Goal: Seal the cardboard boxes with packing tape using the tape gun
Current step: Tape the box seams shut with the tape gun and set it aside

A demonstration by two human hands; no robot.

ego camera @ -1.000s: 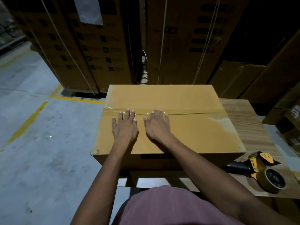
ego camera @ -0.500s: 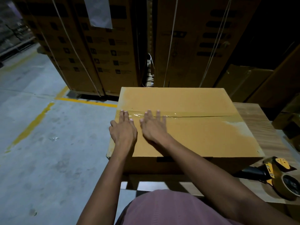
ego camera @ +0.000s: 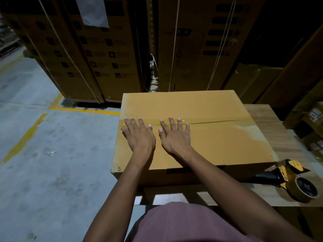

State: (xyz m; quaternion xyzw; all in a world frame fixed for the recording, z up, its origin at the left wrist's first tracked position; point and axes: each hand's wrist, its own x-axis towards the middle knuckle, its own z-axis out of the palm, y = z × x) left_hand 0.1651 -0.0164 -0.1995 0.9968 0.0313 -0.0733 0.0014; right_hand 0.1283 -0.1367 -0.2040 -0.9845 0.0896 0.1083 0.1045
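A closed brown cardboard box [ego camera: 218,140] lies on a wooden table [ego camera: 272,126]. Clear packing tape [ego camera: 218,120] runs along its centre seam from left to right. My left hand [ego camera: 139,135] lies flat on the box's left end, fingers straight and spread, fingertips on the tape. Beside it my right hand [ego camera: 174,135] is also flat, fingertips on the tape near the middle. The tape gun [ego camera: 293,180], black and yellow with a brown tape roll, lies on the table at the box's near right corner, untouched.
Tall strapped cartons [ego camera: 97,49] stand stacked behind the box, and more [ego camera: 201,42] to the right of a narrow gap. Smaller boxes [ego camera: 312,123] sit at the far right. Grey concrete floor with yellow lines [ego camera: 83,110] spreads to the left.
Both flat hands slid left along the taped seam; the left now reaches the box's left end. The right hand's fingers have spread. The camera view shifted slightly.
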